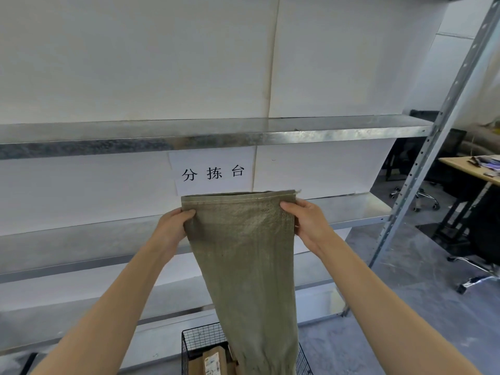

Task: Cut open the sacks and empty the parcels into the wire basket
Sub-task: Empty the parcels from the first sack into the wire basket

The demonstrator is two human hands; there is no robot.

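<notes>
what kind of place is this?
Likely a parcel sorting area: galvanised steel shelving, a white paper sign reading 分拣台 (sorting station), and a black wire basket holding brown cardboard parcels below an olive woven sack.

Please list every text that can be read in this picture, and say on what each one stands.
"分 拣 台": on the white paper sheet, just above the sack.
Printed label on a brown parcel in the wire basket: too small to read.
</notes>
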